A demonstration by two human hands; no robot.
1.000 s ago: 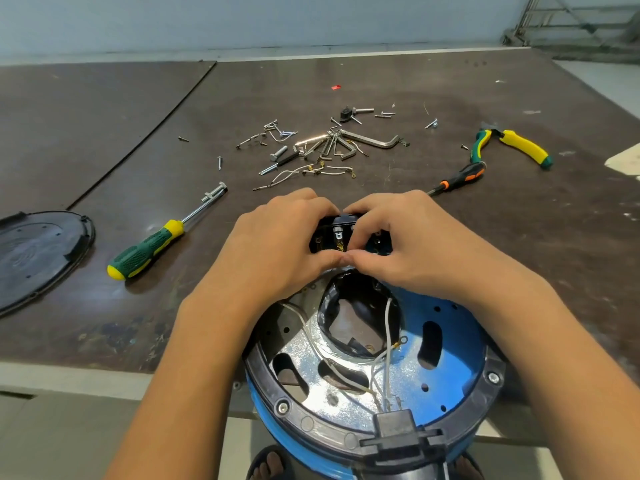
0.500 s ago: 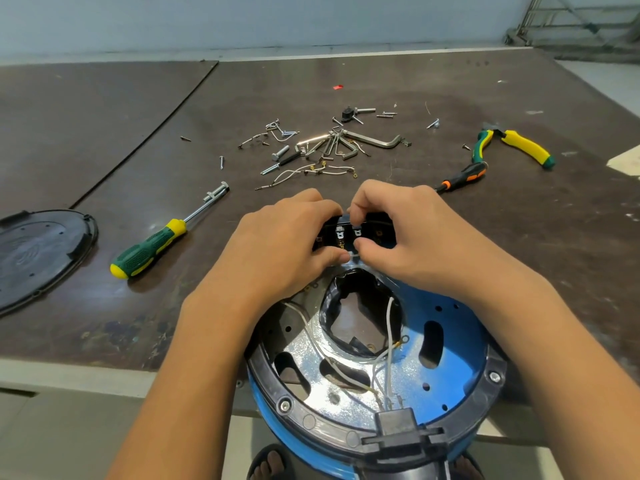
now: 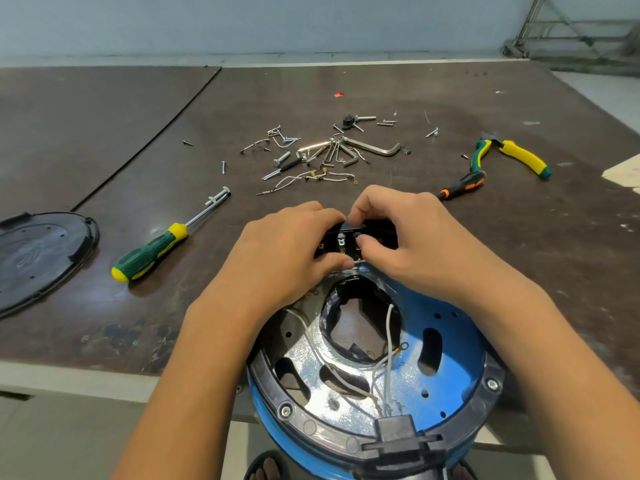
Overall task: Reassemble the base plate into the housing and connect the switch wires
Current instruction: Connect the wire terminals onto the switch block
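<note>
No legible text or labels anywhere.

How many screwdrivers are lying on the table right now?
2: a green-and-yellow screwdriver on the left, a black-and-orange screwdriver on the right beside the pliers. Others may be hidden.

A repair workshop was indicated: a stained, scuffed dark surface (image 3: 346,84) was strewn with loose screws (image 3: 223,167), hex keys (image 3: 377,148), a green-and-yellow screwdriver (image 3: 149,252) and pliers (image 3: 523,157). An opened blue housing (image 3: 460,327) was seen at its near edge, and a metal frame (image 3: 588,58) by the bare wall (image 3: 242,22).
</note>
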